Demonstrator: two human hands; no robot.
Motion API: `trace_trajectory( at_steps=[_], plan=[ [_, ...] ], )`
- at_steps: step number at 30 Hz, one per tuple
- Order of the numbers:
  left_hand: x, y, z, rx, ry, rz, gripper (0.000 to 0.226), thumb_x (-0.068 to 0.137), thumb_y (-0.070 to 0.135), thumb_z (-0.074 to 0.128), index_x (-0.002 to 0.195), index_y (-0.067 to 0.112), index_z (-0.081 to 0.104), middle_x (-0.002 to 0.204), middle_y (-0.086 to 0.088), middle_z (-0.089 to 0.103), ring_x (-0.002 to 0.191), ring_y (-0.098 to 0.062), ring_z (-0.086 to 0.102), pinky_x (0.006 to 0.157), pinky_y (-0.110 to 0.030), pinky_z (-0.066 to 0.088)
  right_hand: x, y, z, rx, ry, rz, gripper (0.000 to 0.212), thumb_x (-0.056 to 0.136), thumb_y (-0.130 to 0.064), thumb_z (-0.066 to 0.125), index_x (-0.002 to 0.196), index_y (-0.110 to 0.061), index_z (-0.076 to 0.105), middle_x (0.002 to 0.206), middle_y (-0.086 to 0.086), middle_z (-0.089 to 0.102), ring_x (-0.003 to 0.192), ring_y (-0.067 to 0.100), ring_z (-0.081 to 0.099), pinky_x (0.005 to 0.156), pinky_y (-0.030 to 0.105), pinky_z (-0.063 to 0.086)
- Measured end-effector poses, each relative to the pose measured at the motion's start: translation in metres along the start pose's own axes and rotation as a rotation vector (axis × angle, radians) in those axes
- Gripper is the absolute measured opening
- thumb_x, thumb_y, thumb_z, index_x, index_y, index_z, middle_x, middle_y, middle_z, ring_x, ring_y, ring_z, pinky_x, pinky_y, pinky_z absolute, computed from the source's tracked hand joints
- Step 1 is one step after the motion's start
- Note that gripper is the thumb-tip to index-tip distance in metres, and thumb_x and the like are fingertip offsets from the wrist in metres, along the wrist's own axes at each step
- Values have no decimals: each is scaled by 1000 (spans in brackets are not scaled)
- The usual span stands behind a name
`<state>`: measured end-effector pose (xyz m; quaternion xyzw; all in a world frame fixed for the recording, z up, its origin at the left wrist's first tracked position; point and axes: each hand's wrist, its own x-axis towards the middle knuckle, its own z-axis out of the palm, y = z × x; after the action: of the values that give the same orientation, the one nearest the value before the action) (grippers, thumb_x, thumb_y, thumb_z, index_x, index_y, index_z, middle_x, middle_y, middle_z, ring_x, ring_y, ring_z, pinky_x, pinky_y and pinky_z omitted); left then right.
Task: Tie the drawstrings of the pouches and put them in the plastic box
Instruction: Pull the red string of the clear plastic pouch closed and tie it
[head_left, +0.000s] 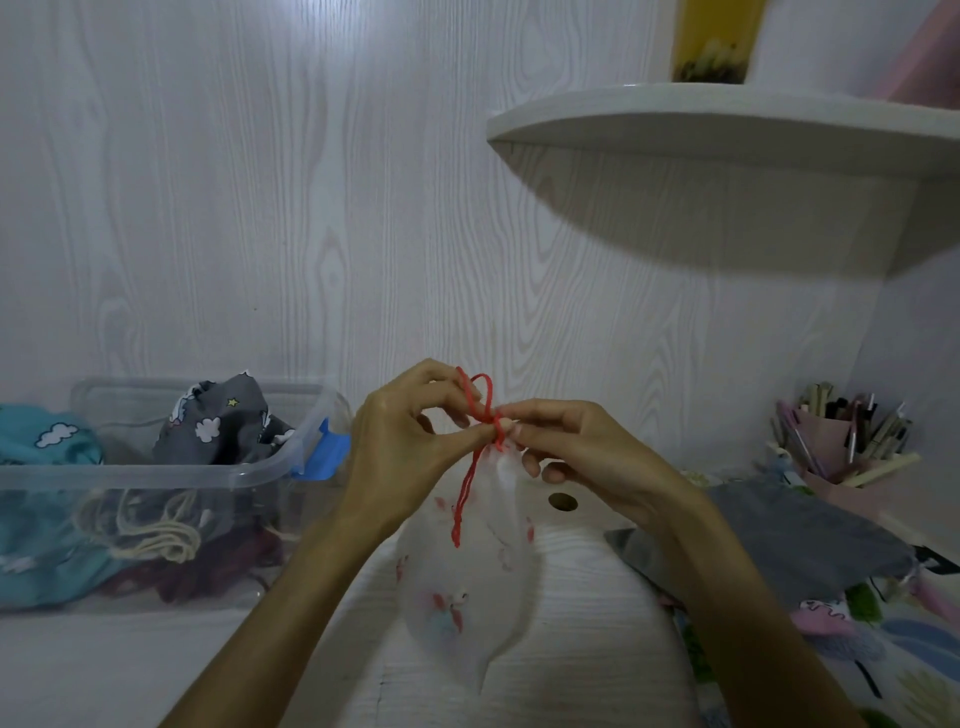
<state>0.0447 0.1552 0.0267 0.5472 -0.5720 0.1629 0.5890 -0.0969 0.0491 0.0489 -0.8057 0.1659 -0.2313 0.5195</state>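
Note:
A white pouch (467, 587) with small pink prints hangs in the air over the desk, gathered shut at its neck. Its red drawstring (480, 410) forms a loop above the neck, and two loose ends dangle down the front. My left hand (410, 441) pinches the string at the loop's left side. My right hand (561, 447) pinches it at the knot from the right. The clear plastic box (254, 470) stands at the left and holds a grey cloud-print pouch (218, 421), a teal pouch (47, 499) and a dark red one.
A grey pouch (789, 540) and a flamingo-print pouch (841, 629) lie on the desk at the right. Behind them stands a pink pen holder (847, 447). A curved white shelf (727, 135) juts out overhead at the right. The wood-grain wall is close behind.

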Motion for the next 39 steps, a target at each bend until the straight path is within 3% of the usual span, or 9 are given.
trace_trajectory(
  at_steps=[5,10,15,18,23,26,30,35,39],
  plan=[
    [2,2,-3,-138,-64,-60,14,61,35,78,70,26,70,74,5,65,68,-12,62,54,-10,41,-4,1,-4,-41,-99,-98,21,89,-20,59,107,-24,70,76,-10,67,55,3,49,51,17,36],
    [3,4,-4,-333,-137,-189,11,63,15,80,71,20,73,73,3,72,67,-8,68,62,-15,51,-6,2,-8,-123,-24,-168,26,78,-35,66,100,-25,74,82,7,71,58,6,52,56,16,41],
    [3,4,-7,-382,-217,-286,14,60,14,79,73,14,74,73,2,75,71,-12,73,68,-16,55,-3,1,-3,-270,25,-235,8,86,-24,64,91,-24,71,69,-18,68,56,1,58,68,17,51],
    [4,2,-11,-377,-271,-369,19,62,16,76,80,14,75,76,2,76,71,-11,73,62,-13,52,0,1,1,-319,87,-221,11,92,-23,58,92,-20,69,67,-16,66,61,7,65,77,29,55],
    [6,1,-11,-354,-270,-407,18,65,21,74,82,20,75,77,6,75,74,-11,72,60,-17,54,1,-3,5,-283,113,-190,12,93,-19,54,94,-17,66,90,-3,68,62,10,64,55,14,42],
    [5,3,-10,-385,-231,-435,18,62,24,75,79,19,75,76,4,75,74,-11,72,63,-20,57,1,-6,5,-190,94,-167,15,91,-14,52,84,-18,65,83,-1,67,60,8,61,54,21,42],
    [5,1,-14,-494,-336,-532,22,74,14,69,95,12,74,90,-3,76,87,-14,72,70,-22,58,3,-4,4,-101,25,-131,18,94,-13,51,84,-19,66,73,-4,63,57,6,55,51,16,41],
    [8,-3,-17,-442,-221,-632,18,83,19,67,99,13,74,90,-1,76,88,-11,71,68,-17,54,-4,-8,-9,-264,51,-125,15,98,-22,45,91,-23,59,80,-6,59,64,5,56,62,19,45],
    [12,-1,-14,-445,-191,-753,13,81,21,69,91,14,75,84,-1,76,78,-3,71,58,-11,50,-11,-12,-17,-652,114,-101,14,98,-25,42,92,-24,53,81,-10,57,68,4,54,68,21,45]
  ],
)
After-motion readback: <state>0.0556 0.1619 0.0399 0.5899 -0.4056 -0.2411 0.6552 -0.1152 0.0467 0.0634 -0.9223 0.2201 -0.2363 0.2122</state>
